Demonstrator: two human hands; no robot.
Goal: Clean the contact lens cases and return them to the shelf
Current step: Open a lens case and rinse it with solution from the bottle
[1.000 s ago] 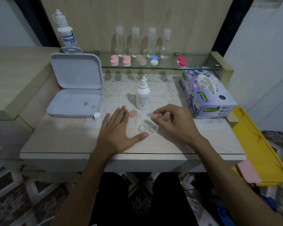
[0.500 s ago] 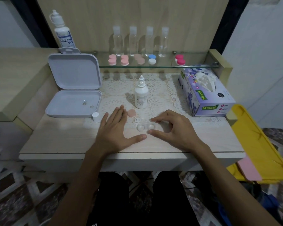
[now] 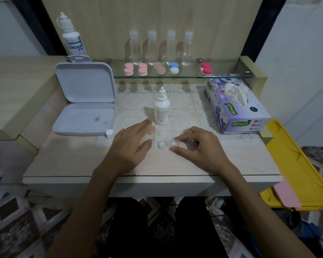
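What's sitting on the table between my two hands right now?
In the head view, the clear contact lens case lies between the left hand and right hand, whose fingertips touch its right well.

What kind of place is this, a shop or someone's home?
Probably a home vanity or dressing table kept for contact lens care. A glass shelf holds coloured lens cases and small clear bottles, and a tissue box stands on the lace mat.
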